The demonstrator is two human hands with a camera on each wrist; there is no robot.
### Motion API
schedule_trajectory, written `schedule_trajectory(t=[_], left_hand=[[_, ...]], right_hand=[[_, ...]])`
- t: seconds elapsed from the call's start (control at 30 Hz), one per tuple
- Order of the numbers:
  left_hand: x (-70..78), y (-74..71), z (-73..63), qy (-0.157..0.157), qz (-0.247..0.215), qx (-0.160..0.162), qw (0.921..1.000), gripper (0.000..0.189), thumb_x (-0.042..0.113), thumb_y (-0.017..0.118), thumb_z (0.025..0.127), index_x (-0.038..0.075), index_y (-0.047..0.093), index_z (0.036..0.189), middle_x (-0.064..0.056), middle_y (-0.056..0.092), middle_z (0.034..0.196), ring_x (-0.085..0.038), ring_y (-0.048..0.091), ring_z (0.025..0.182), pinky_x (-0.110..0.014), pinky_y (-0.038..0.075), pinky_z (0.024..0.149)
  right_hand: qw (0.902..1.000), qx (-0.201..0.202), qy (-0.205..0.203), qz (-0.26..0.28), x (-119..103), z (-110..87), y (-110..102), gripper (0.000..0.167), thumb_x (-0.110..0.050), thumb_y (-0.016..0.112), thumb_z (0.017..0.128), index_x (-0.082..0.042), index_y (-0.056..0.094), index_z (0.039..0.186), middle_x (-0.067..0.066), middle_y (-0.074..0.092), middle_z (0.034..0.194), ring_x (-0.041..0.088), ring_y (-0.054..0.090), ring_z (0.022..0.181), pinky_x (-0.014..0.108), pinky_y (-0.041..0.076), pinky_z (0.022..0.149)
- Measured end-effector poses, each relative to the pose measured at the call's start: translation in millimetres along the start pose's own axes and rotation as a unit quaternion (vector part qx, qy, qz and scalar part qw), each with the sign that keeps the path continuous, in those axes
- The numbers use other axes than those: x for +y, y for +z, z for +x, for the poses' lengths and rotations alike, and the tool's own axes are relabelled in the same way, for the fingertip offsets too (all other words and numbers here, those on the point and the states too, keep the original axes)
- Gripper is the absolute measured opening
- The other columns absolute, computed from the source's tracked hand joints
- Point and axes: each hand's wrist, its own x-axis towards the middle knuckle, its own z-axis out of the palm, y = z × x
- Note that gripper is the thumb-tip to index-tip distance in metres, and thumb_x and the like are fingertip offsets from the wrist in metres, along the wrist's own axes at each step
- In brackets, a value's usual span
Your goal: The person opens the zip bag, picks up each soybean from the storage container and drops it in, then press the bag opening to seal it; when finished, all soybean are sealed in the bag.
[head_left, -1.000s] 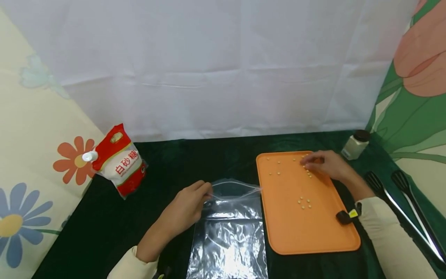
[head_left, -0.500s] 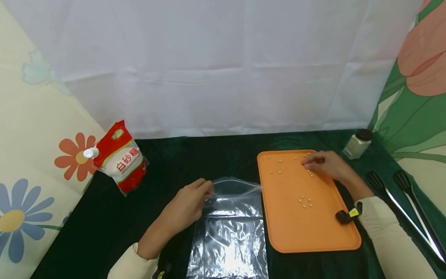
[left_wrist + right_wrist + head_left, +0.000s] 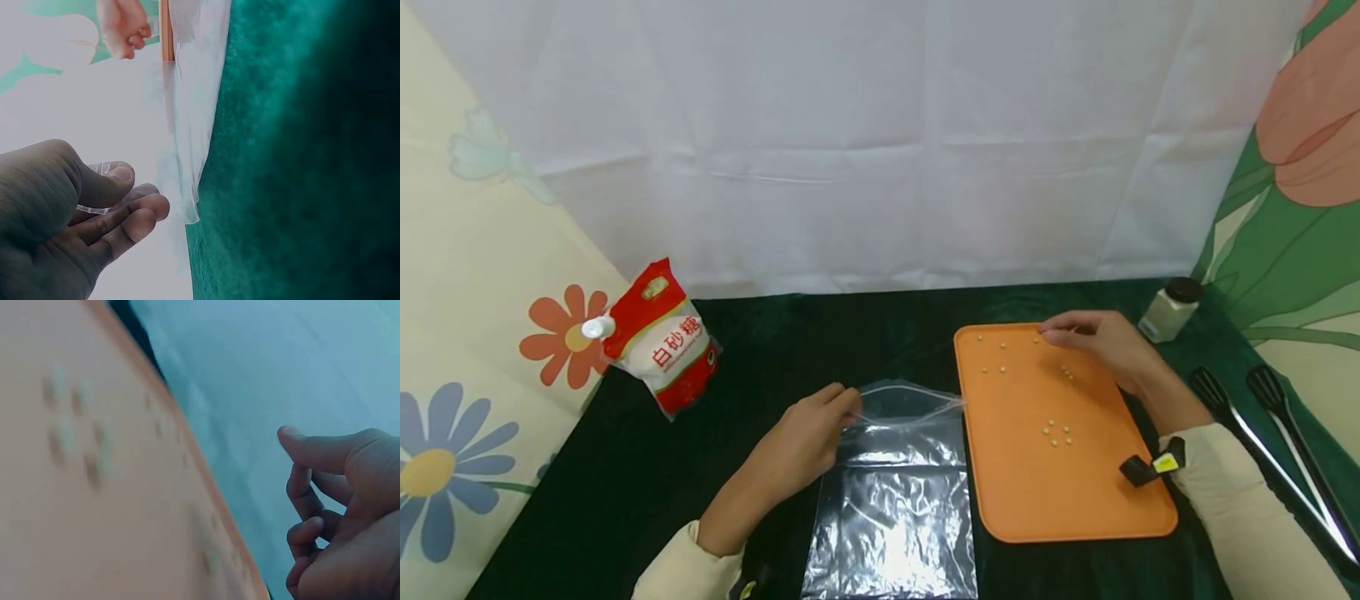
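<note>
My left hand (image 3: 808, 437) pinches the upper left edge of a clear zip-lock bag (image 3: 891, 517). The bag lies flat on the dark green cloth, its mouth spread into a loop. In the left wrist view, thumb and fingertips hold the transparent film. My right hand (image 3: 1101, 346) is above the far right part of an orange tray (image 3: 1022, 492), thumb and index finger together on what seems to be one soybean, hidden between the tips. Several pale soybeans (image 3: 1057, 434) lie scattered on the tray, in a near cluster and along its far side.
A red and white sugar bag (image 3: 662, 337) with a white spout stands at the left. Right of the tray are a dark-lidded jar (image 3: 1169, 310) and a pair of tongs (image 3: 1273, 442) with slotted heads. A white cloth (image 3: 850, 150) hangs behind.
My right hand has lifted off the tray's soybeans and shifted slightly left. One soybean that was by its fingertips no longer shows on the tray. The left hand and bag stay put.
</note>
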Motion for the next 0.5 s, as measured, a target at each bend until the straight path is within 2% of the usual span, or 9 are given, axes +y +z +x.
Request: schedule_trajectory(t=[0.13, 0.27, 0.4, 0.5], left_hand=[[-0.4, 0.1, -0.2, -0.001, 0.001, -0.006, 1.0, 0.031, -0.001, 0.075, 0.083, 0.019, 0.063, 0.103, 0.007, 0.058, 0.098, -0.002, 0.057, 0.078, -0.016, 0.051, 0.066], [-0.7, -0.7, -0.5, 0.003, 0.003, -0.005, 1.0, 0.03, 0.0, 0.075, 0.084, 0.019, 0.062, 0.103, 0.008, 0.057, 0.097, -0.002, 0.056, 0.077, -0.016, 0.051, 0.066], [-0.4, -0.9, -0.7, 0.005, 0.004, -0.005, 1.0, 0.029, 0.0, 0.075, 0.085, 0.019, 0.063, 0.103, 0.008, 0.057, 0.097, -0.001, 0.055, 0.076, -0.015, 0.05, 0.065], [-0.1, -0.8, -1.1, 0.003, 0.006, -0.008, 0.9999, 0.028, 0.002, 0.075, 0.086, 0.019, 0.063, 0.104, 0.008, 0.057, 0.098, -0.002, 0.056, 0.077, -0.015, 0.05, 0.065]], right_hand=[[0.9961, -0.036, -0.037, 0.072, -23.8, -4.5, 32.1, 0.044, -0.034, 0.074, 0.091, -0.005, 0.068, 0.123, 0.011, 0.065, 0.127, 0.026, 0.059, 0.116, 0.052, 0.045, 0.103], [0.9845, -0.092, -0.063, 0.135, -43.1, -11.8, 71.1, 0.034, -0.026, 0.072, 0.093, -0.005, 0.069, 0.121, 0.012, 0.065, 0.125, 0.029, 0.059, 0.114, 0.052, 0.046, 0.101], [0.9805, -0.136, -0.088, 0.112, -50.5, -18.4, 103.3, 0.026, -0.028, 0.069, 0.096, -0.012, 0.073, 0.115, 0.01, 0.067, 0.114, 0.029, 0.058, 0.1, 0.042, 0.052, 0.088], [0.9814, -0.14, -0.098, 0.087, -50.1, -21.4, 116.7, 0.021, -0.029, 0.069, 0.096, -0.016, 0.075, 0.111, 0.008, 0.067, 0.105, 0.027, 0.054, 0.09, 0.036, 0.05, 0.077]])
